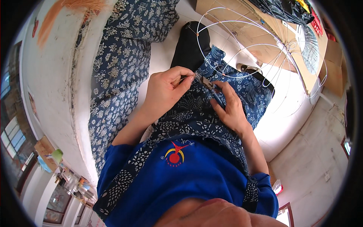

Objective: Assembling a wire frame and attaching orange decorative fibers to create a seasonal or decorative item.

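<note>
In the head view, my right hand is curled round blue-handled pliers, thumb on one side, fingers on the other. They are over my lap, above the flower-printed apron. Their long axis runs aslant: handles toward my right palm, metal nose forward and to my left, aimed at the fingertips of my left hand. Those fingers are pressed together, thumb against forefinger, pinching a small thin piece right by the nose; I cannot tell just what it is, nor whether the jaws touch it.

I judge the pliers stiff, solid and fairly heavy for their size, with the weight toward the metal end. The blue handles look the surest grip, held well back from the pivot; the bare metal would likely be slicker. The pinched piece seems light and easily dropped, best taken near its end.

Ahead and to my right is a wire frame of thin white hoops.
</note>
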`<state>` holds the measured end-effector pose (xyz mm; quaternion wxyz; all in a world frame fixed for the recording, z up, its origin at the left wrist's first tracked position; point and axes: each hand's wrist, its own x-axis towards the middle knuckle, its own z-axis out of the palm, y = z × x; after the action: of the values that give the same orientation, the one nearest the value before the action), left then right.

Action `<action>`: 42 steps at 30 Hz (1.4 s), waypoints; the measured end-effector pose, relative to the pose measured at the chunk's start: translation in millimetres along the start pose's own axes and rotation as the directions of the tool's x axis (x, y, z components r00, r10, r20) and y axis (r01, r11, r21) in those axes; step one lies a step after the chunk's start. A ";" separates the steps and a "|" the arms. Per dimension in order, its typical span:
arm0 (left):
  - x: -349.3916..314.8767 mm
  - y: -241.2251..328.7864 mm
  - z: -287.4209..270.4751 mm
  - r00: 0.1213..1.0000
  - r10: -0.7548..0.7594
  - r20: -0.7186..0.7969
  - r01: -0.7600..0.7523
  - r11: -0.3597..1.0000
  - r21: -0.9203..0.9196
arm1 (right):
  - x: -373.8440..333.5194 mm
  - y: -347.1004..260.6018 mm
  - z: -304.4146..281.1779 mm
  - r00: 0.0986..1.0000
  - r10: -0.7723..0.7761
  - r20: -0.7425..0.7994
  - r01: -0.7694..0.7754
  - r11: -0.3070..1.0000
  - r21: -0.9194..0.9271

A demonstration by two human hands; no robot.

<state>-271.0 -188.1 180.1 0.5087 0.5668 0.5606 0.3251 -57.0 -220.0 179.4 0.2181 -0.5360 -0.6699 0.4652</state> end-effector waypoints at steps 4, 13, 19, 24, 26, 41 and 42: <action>1.8 8.5 -0.9 1.000 -0.021 0.016 0.019 0.997 0.070 | 1.5 2.6 -0.5 1.000 0.000 0.001 0.000 1.000 -0.018; 1.6 4.5 -4.0 0.994 -0.077 0.074 0.075 0.997 0.030 | 3.6 -0.9 -2.6 1.000 0.017 0.025 -0.017 1.000 -0.009; -1.2 -4.2 -8.4 0.993 -0.079 0.089 0.078 0.997 0.016 | 4.3 -3.4 -3.5 0.994 0.053 0.095 -0.053 0.999 -0.001; -1.4 -5.2 -15.8 0.987 -0.115 0.113 0.112 0.993 0.032 | 12.5 -8.4 -8.1 0.962 0.117 0.246 -0.135 0.989 0.058; -1.3 -3.9 -19.2 0.986 -0.118 0.117 0.117 0.993 0.013 | 16.1 -8.7 -7.1 0.963 0.101 0.251 -0.118 0.992 0.051; -23.5 -18.0 -49.1 0.980 -0.197 0.022 0.198 0.961 -0.191 | 106.7 -92.4 28.5 0.948 -0.318 0.014 0.317 0.943 -0.103; -26.7 -21.1 -52.1 0.980 -0.195 0.022 0.196 0.964 -0.180 | 128.2 -111.8 40.2 0.857 -0.514 0.028 0.510 0.840 -0.186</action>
<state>-330.6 -205.9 179.7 0.5889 0.4609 0.5808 0.3216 -188.8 -116.8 229.7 0.2907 -0.3611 -0.8267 0.3190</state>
